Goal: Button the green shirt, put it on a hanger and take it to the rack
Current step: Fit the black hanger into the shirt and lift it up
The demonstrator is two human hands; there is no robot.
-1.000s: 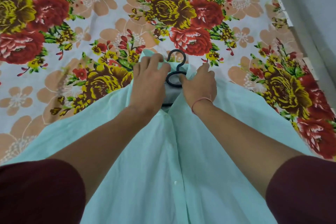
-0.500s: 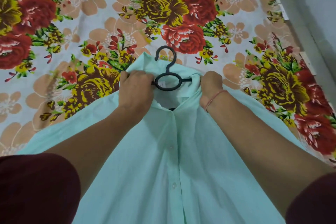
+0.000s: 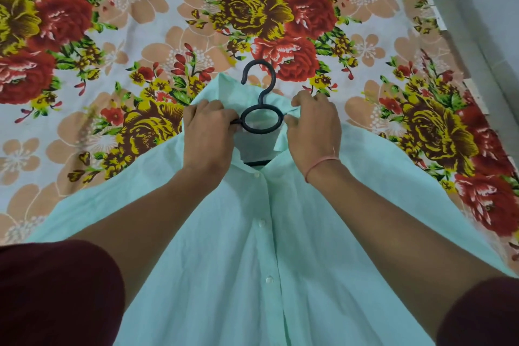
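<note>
The pale green cotton shirt (image 3: 252, 275) lies buttoned, the black plastic hanger (image 3: 259, 109) inside, hook toward twelve o'clock; both hands (image 3: 209, 135) (image 3: 313, 132) pinch the collar. The rack trip remains.

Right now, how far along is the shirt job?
Done: the pale green cotton shirt looks buttoned down its front, and the black plastic hanger sits inside the collar. In hand: the left hand and right hand grip the collar, settling it. Left: lifting it off the floral bedsheet to the rack, which is not in view.
</note>
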